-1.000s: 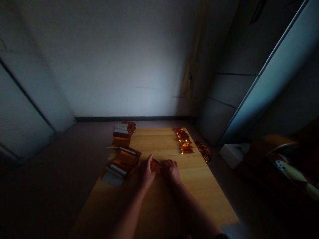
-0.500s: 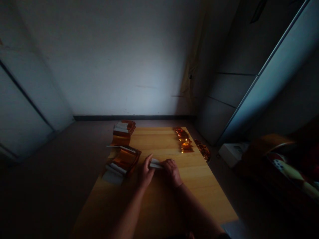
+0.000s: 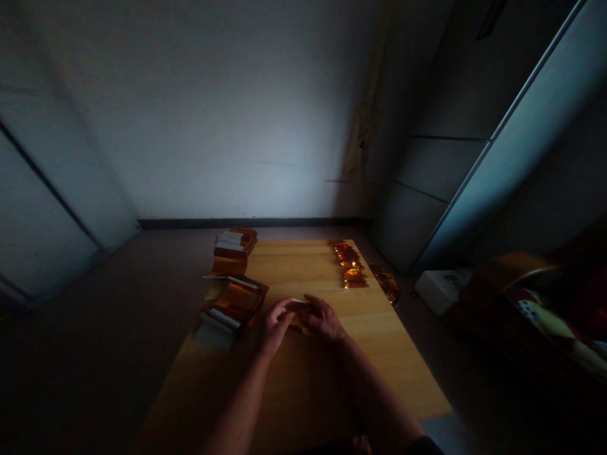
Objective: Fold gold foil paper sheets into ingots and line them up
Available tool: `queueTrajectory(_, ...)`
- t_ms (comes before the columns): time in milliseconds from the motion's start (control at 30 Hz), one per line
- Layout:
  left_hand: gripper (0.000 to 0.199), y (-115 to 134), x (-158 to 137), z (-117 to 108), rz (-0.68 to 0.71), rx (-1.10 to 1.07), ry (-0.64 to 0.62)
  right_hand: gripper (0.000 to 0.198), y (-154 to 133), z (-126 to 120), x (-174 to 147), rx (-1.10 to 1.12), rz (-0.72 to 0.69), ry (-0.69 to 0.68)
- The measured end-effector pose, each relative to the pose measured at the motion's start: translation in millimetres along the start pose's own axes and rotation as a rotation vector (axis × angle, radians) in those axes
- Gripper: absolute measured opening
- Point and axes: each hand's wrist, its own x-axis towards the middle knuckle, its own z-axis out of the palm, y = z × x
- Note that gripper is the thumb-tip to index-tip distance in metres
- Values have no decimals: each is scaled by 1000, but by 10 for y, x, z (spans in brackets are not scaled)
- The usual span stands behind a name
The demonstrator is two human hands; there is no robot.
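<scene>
Over the middle of the wooden table (image 3: pixel 303 272), my left hand (image 3: pixel 274 323) and my right hand (image 3: pixel 325 320) are closed on one small sheet of foil paper (image 3: pixel 299 323). Its gold side faces me, and a pale edge shows along the top. My fingers hide much of the sheet. Just left of my left hand lies a stack of gold foil paper (image 3: pixel 239 297) with white backs. Farther back on the left is another bundle of foil paper (image 3: pixel 231 239). A row of shiny folded foil pieces (image 3: pixel 355 277) lies at the table's far right.
Beyond the table's right edge, low down, is a heap of shiny foil pieces (image 3: pixel 387 285). A white box (image 3: pixel 441 291) stands on the floor to the right, near a cabinet (image 3: pixel 422 196). A wall (image 3: pixel 237 126) rises behind the table.
The sheet between my hands showed its white side before; now its gold side shows below a pale edge. My right hand's fingers have shifted over it. The stacks have not moved.
</scene>
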Motion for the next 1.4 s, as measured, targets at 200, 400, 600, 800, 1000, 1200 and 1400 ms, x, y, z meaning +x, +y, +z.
queueTrajectory(200, 46, -13, -17, 19, 49, 78, -5, 27, -32, -28, 19, 106, 85, 49)
queueTrajectory(400, 59, 12, -65, 40, 68, 189, 2, 33, 15, -25, 38, -191, 34, 205)
queueTrajectory(600, 43, 4, -85, -24, 114, 211, -124, 35, 108, -27, 124, -49, 38, 199)
queueTrajectory(800, 45, -55, -53, 19, 183, 435, -34, 36, 202, -59, 185, -136, 12, 167)
queueTrajectory(1000, 32, -35, -37, 37, 212, 680, -6, 36, 29, -156, 53, -571, -347, 146)
queueTrajectory(1200, 20, -64, -35, 33, 241, 809, -21, 23, -83, -171, -164, -803, -413, -128)
queueTrajectory(1400, 17, -62, 14, 17, 238, 747, -47, 16, 124, -181, -55, -676, -297, 12)
